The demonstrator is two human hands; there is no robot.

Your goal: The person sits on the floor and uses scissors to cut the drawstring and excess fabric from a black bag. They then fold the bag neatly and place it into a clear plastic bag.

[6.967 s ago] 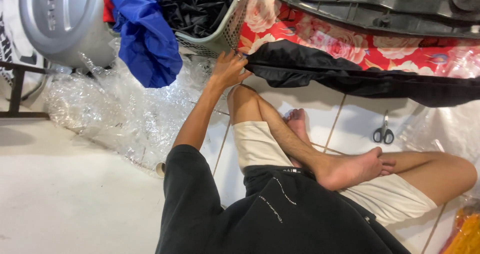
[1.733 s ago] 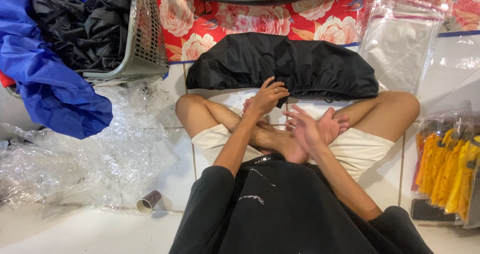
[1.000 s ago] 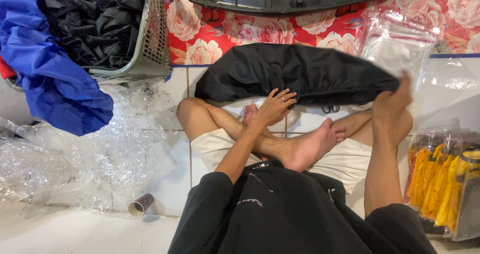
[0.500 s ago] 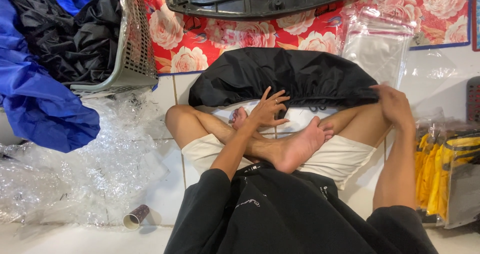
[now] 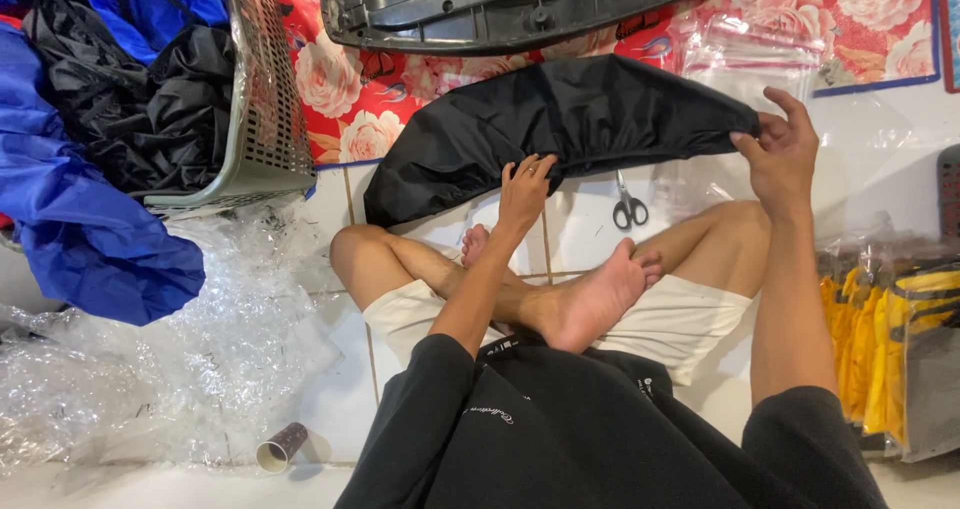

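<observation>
A long black fabric cover (image 5: 560, 124) lies stretched across the tiled floor in front of my crossed legs. My left hand (image 5: 526, 191) presses on its near edge around the middle, fingers spread. My right hand (image 5: 782, 149) pinches the cover's right end between thumb and fingers. Small scissors (image 5: 629, 207) lie on the tile just below the cover, between my hands.
A black moulded plastic seat base (image 5: 520, 4) rests on a red floral mat (image 5: 360, 99). A grey basket (image 5: 255, 99) holds black and blue fabric at left. Crumpled bubble wrap (image 5: 170, 359) and a cardboard tube (image 5: 282, 447) lie lower left. Packed yellow items (image 5: 880, 359) sit at right.
My right hand rose from my knee and took hold of the cover's right end. My left hand moved forward onto the cover's near edge. The scissors came into view.
</observation>
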